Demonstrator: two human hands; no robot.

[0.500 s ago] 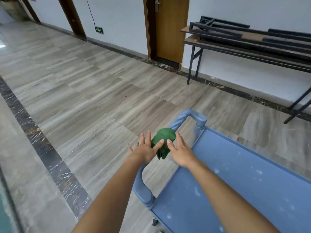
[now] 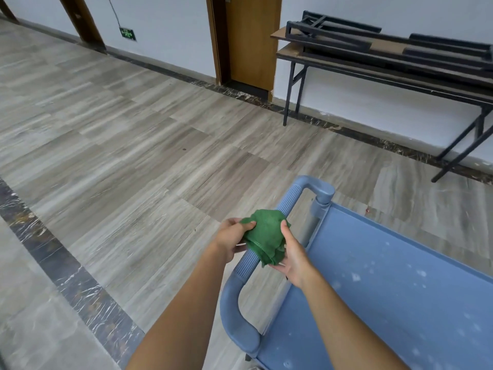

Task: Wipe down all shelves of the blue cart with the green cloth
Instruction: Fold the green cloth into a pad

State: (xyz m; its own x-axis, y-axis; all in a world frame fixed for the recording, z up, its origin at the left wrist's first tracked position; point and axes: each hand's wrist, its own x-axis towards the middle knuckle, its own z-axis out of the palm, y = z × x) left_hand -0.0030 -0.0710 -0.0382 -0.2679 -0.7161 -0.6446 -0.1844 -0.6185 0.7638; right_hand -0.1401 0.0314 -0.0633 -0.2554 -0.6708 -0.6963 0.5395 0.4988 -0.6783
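The blue cart's top shelf fills the lower right and is speckled with white spots. Its ribbed blue handle runs along the left end. A crumpled green cloth sits over the middle of the handle. My left hand grips the cloth's left edge. On the right side and underneath, my right hand holds the same cloth. Lower shelves are hidden beneath the top one.
Wood-look floor stretches left and ahead, with a dark marble strip at the lower left. Folding tables are stacked against the white wall at the upper right. A wooden door stands beyond.
Both hands had open, spread fingers touching the cloth; now they have closed on it and lifted its edges off the handle. The view has shifted slightly.
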